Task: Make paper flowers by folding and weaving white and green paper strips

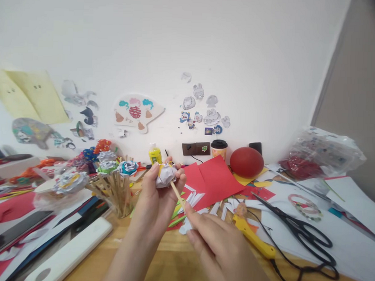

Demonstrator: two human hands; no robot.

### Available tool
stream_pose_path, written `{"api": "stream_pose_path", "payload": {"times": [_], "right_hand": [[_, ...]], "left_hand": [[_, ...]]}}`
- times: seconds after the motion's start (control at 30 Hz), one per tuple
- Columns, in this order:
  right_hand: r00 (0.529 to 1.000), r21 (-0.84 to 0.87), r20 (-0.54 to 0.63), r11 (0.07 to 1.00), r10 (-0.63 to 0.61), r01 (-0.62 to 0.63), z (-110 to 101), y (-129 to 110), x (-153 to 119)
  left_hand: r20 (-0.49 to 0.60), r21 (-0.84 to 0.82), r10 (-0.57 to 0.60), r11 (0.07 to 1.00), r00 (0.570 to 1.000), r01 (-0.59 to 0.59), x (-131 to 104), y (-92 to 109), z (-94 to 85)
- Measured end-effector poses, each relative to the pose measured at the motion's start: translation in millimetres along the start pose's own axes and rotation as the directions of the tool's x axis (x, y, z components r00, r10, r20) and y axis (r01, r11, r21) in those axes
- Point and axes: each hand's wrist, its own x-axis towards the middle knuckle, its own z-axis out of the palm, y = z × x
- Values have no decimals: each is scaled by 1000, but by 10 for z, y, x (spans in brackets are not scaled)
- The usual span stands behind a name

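In the middle of the head view, my left hand (152, 207) has its fingers curled round a white paper flower (165, 176) with some yellow on it. A thin wooden stick (177, 194) runs from the flower's base down to my right hand (216, 244), which pinches its lower end. The stick meets the flower, but how it is fixed there is hidden. Behind my hands lie cut white paper strips (195, 200) and sheets of red paper (219, 180). Right of my right hand rests a yellow glue gun (254, 238) with a black cord.
Black scissors (290, 226) lie open on white paper at the right. A red balloon (247, 162) and a lidded cup (218, 149) stand by the wall. Left are a holder of wooden sticks (116, 195), finished paper flowers (71, 181) and a long white device (73, 251).
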Motion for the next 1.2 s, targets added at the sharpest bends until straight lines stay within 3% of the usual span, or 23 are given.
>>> {"api": "stream_pose_path", "payload": {"times": [0.1, 0.27, 0.4, 0.83, 1.0, 1.2], "right_hand": [[1000, 35, -20, 999, 8, -7, 24, -10, -5], [992, -98, -46, 989, -116, 111, 39, 12, -15], [988, -129, -57, 982, -145, 137, 43, 17, -18], [999, 131, 12, 990, 52, -53, 57, 8, 1], [997, 136, -1, 988, 77, -76, 80, -11, -10], [1000, 101, -23, 995, 3, -1, 79, 75, -9]], "left_hand": [[17, -9, -12, 1000, 1000, 12, -12, -3, 1], [50, -30, 7, 1000, 999, -5, -31, -30, -18], [76, -41, 23, 999, 997, -20, -38, -46, -23], [73, -51, 19, 999, 997, -15, -69, -24, -6], [62, -52, 15, 999, 998, -12, -61, -24, 3], [166, 36, 85, 995, 982, -93, -48, -1, -30]]}}
